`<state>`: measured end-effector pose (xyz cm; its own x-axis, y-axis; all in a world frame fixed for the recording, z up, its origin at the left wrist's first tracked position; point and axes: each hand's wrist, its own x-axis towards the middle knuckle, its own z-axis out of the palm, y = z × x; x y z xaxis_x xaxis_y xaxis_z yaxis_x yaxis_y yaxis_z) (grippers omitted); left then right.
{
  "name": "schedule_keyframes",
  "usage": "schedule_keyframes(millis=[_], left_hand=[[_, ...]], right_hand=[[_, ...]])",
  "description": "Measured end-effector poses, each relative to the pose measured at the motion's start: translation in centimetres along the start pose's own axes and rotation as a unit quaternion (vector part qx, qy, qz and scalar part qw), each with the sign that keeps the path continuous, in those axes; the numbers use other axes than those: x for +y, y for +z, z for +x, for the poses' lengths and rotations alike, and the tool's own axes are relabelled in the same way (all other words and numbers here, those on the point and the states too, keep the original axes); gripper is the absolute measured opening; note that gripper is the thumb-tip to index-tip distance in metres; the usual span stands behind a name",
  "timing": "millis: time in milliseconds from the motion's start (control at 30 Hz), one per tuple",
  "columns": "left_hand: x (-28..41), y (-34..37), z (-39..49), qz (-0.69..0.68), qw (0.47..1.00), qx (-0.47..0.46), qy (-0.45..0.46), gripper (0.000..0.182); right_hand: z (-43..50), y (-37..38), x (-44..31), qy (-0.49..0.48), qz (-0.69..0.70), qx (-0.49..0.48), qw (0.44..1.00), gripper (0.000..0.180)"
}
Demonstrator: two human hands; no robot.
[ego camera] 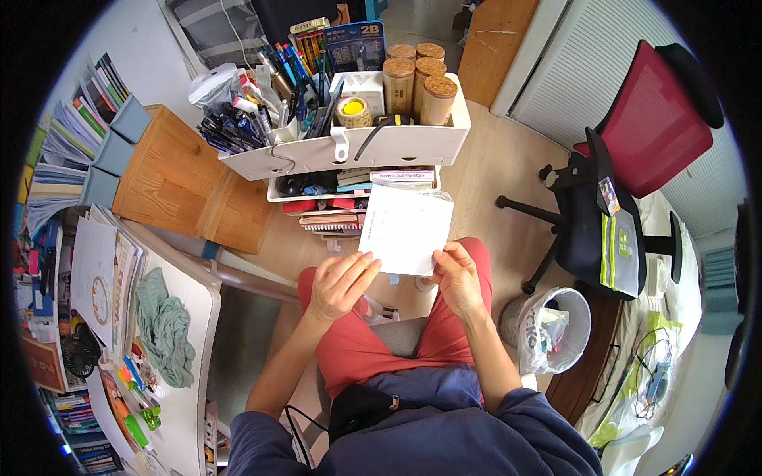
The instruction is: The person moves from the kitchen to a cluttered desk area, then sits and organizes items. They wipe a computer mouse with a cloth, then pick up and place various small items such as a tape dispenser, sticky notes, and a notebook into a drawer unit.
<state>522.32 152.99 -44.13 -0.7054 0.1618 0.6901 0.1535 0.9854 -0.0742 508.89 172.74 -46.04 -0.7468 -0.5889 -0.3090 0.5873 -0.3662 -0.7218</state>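
A white square sheet or thin pad of paper (408,229) with faint small marks is held up above my lap. My right hand (458,276) pinches its lower right corner between thumb and fingers. At the lower left corner is my left hand (342,282), its fingers extended along the paper's edge; whether they grip it cannot be told. Just beyond the paper stands a white tiered storage cart (417,146). Its top tray holds many pens (235,128), cork-lidded jars (439,101) and a tape roll (353,112).
On the left, a white desk (193,309) bears a crumpled green cloth (164,327), papers and markers. A wooden stool or bench (172,172) stands behind it. To the right are a lined waste bin (553,330) and a red-backed office chair (661,125) with a pouch on its seat.
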Motion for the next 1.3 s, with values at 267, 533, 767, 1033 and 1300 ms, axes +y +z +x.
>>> schedule_keyframes(millis=[267,533,767,1033,1300], left_hand=[[0.3,-0.4,0.9,-0.090,0.994,0.039,-0.048,0.025],[0.6,0.1,0.6,-0.540,0.655,0.005,-0.529,0.024],[0.5,-1.4,0.7,-0.595,0.546,-0.017,-0.590,0.024],[0.4,-1.9,1.3,-0.621,0.546,-0.020,-0.562,0.027],[-0.6,-1.3,-0.1,-0.616,0.561,-0.069,-0.549,0.022]], right_hand=[[-1.4,0.6,-1.9,-0.034,-0.012,-0.043,0.998,0.017],[-1.5,1.4,-1.8,-0.132,-0.183,0.113,0.968,0.023],[-2.3,1.4,-1.8,-0.070,-0.173,0.065,0.980,0.017],[-2.6,1.8,-2.2,-0.073,-0.132,0.055,0.987,0.009],[-2.4,1.3,-2.0,-0.066,-0.121,0.054,0.989,0.008]])
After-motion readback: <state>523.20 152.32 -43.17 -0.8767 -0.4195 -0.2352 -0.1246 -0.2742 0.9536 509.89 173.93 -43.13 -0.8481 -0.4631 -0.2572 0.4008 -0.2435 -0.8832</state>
